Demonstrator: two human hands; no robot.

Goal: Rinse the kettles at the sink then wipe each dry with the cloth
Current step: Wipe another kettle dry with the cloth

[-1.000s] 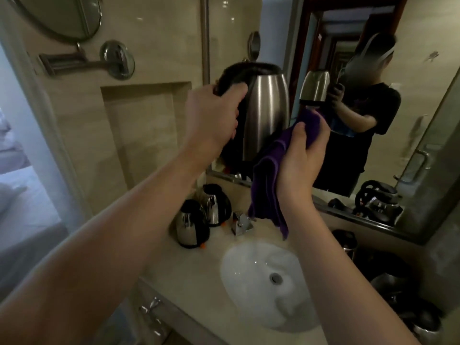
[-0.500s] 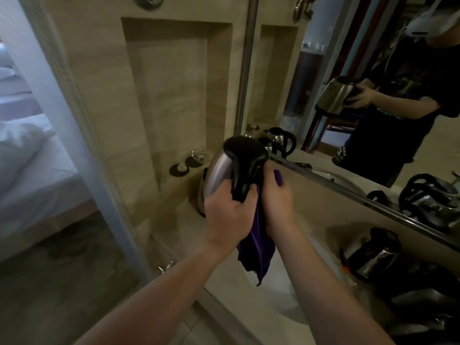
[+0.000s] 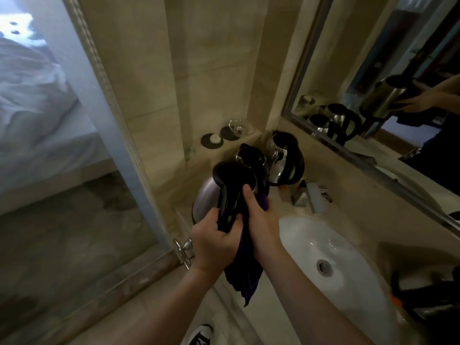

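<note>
We hold the steel kettle with the black lid and black handle [image 3: 225, 192] in the air, over the left end of the beige stone counter [image 3: 346, 175], just left of the white oval sink basin [image 3: 348, 270]. Our left hand [image 3: 214, 241] is clenched around the lower part of the black handle. Our right hand [image 3: 260, 220] grasps the dark purple cloth [image 3: 245, 277] and presses it against the right side of the kettle; the free end of the cloth hangs down between our two wrists.

The kettle is tilted: its long axis runs from the base, low and to the left, up to the lid, which points away from us. The handle faces us, so the steel body lies beyond and left of our grip. The right hand with the cloth is the nearer one to the side that faces the basin, while the far left side of the body is reachable only if the left hand turns the kettle by the handle. We judge that the wiping of this kettle is in progress.

Two more steel kettles with black handles [image 3: 286, 160] stand upright behind it on the counter, close together, beside the chrome faucet [image 3: 311, 197]. We cannot tell if they are already dry.
</note>
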